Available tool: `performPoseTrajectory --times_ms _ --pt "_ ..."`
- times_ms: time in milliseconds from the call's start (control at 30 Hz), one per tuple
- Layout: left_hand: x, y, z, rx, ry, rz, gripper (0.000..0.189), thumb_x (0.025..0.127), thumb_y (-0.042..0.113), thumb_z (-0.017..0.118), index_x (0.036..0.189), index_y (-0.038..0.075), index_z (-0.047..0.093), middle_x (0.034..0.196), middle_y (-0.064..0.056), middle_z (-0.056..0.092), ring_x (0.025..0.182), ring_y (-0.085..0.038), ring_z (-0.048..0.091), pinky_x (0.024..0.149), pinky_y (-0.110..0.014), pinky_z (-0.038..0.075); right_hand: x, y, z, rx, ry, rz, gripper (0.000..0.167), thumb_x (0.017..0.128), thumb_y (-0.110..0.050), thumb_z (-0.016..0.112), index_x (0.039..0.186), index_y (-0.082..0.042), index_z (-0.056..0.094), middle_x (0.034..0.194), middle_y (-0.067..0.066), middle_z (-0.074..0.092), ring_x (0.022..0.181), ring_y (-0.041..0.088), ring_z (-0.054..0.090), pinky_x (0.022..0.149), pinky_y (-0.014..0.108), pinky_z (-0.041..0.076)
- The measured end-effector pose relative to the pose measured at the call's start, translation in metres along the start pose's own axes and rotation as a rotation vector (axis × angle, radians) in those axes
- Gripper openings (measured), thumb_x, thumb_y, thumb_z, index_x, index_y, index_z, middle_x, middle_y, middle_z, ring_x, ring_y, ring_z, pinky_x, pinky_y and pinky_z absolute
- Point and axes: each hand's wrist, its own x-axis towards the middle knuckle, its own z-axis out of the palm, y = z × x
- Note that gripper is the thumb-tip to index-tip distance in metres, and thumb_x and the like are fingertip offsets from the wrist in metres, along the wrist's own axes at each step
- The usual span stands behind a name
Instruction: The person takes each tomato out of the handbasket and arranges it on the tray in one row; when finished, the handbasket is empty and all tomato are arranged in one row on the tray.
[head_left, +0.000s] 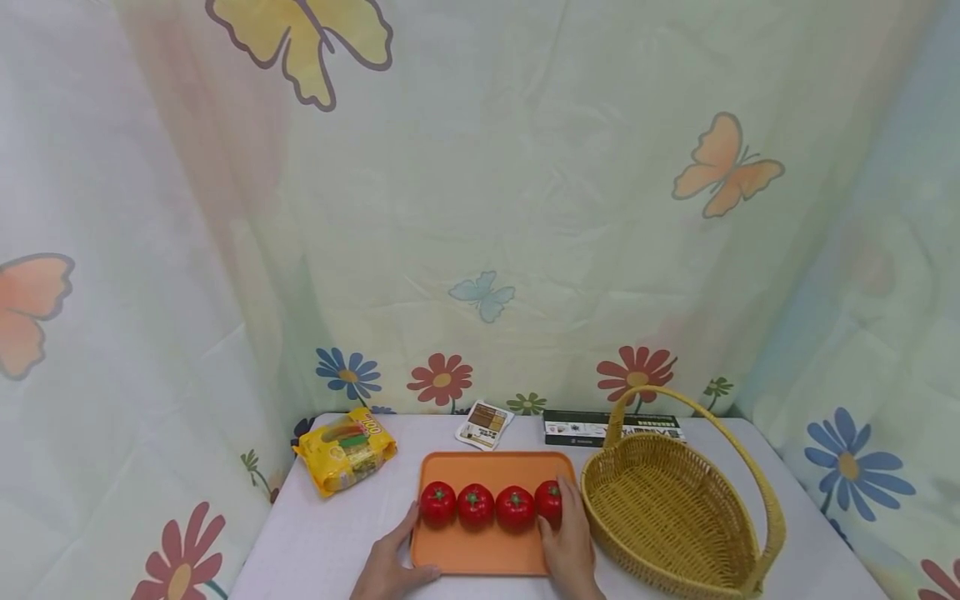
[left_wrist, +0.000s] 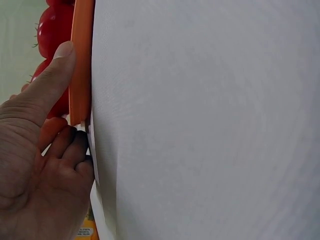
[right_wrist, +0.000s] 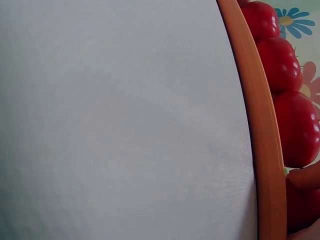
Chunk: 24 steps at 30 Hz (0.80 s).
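Observation:
An orange tray (head_left: pixel 487 554) lies on the white-covered table with several red tomatoes (head_left: pixel 476 507) standing on it in a row. My left hand (head_left: pixel 392 560) grips the tray's near left corner, its thumb on the front edge and fingers along the left side. In the left wrist view, that thumb (left_wrist: pixel 55 72) presses against the tray's rim (left_wrist: pixel 81 65). Around the rightmost tomato (head_left: pixel 547 498) curl the thumb and fingers of my right hand (head_left: pixel 570 542), hiding part of it. The right wrist view catches only fingertips (right_wrist: pixel 307 176) on this tomato, beside the others.
Right of the tray stands a woven basket (head_left: pixel 663 500) with a tall handle. A yellow snack packet (head_left: pixel 347 450) lies at the left. Behind the tray are a small white-and-brown packet (head_left: pixel 485 425) and a long dark box (head_left: pixel 573 427). A printed curtain (head_left: pixel 525 208) encloses the table.

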Motion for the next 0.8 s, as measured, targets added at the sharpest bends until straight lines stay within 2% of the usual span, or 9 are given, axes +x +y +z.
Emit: performPoseTrajectory --times_ms 167,433,567,800 --pt "-0.001 0.001 -0.001 -0.012 -0.005 0.011 0.117 0.076 0.038 0.099 0.169 0.01 0.034 0.169 -0.021 0.041 0.152 -0.058 0.035 0.118 -0.079 0.036 0.0 0.003 -0.001 -0.005 -0.029 0.032 0.084 0.087 0.011 0.078 0.161 0.003 0.04 0.163 0.032 0.041 0.152 0.053 0.038 0.126 0.069 0.033" --pt "-0.001 0.0 -0.001 -0.013 -0.005 0.023 0.117 0.076 0.038 0.099 0.169 0.009 0.034 0.169 -0.021 0.041 0.152 -0.058 0.034 0.118 -0.078 0.036 0.002 0.004 -0.005 0.046 -0.023 0.054 0.077 0.089 0.006 0.08 0.157 0.005 0.045 0.161 0.033 0.045 0.15 0.053 0.042 0.126 0.067 0.035" --pt "-0.003 -0.001 -0.002 -0.016 0.001 0.015 0.116 0.077 0.037 0.098 0.169 0.009 0.034 0.169 -0.021 0.041 0.152 -0.058 0.035 0.118 -0.078 0.036 -0.001 -0.001 -0.005 0.03 -0.015 0.073 0.075 0.091 0.005 0.078 0.158 0.005 0.044 0.161 0.033 0.045 0.151 0.053 0.041 0.126 0.068 0.034" --pt "-0.002 -0.001 -0.001 -0.016 0.013 -0.008 0.116 0.077 0.036 0.098 0.169 0.009 0.034 0.169 -0.022 0.042 0.152 -0.058 0.035 0.118 -0.078 0.036 -0.003 -0.008 -0.004 0.009 -0.014 0.108 0.081 0.089 0.006 0.079 0.16 0.004 0.041 0.165 0.031 0.041 0.154 0.053 0.035 0.127 0.069 0.031"
